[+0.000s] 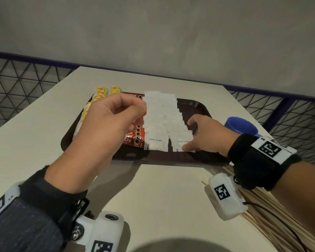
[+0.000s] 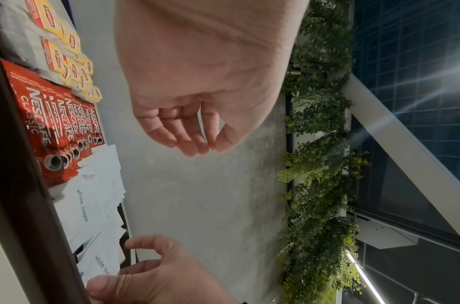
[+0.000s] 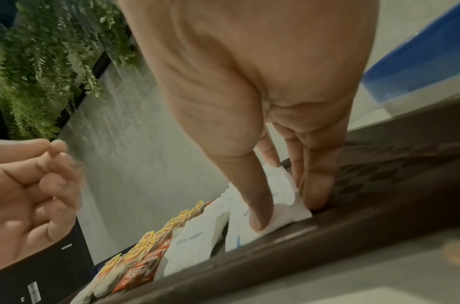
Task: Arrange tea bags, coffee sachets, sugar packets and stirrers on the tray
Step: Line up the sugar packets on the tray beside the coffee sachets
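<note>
Nearest us, wooden stirrers [image 1: 273,211] are lying fanned along the tabletop's near right edge — not yet on the tray [image 1: 171,158]. We are judging them light, stiff and thin, best pinched as a bundle near mid-length. On the tray's near edge, the right hand [image 1: 205,136] is pressing the front white sugar packet [image 1: 182,142] with straightened thumb and fingers; these packets are looking soft, light and slippery, easiest taken by an edge. The left hand [image 1: 107,124] is hovering above the red coffee sachets [image 2: 57,123], fingers loosely curled with thumb meeting fingertips — holding nothing that we can see. Yellow tea bags [image 1: 101,93] are sitting at the tray's far left corner. A blue cup [image 1: 241,125] is standing beside the tray's right edge, near any reach toward the bare right portion.
</note>
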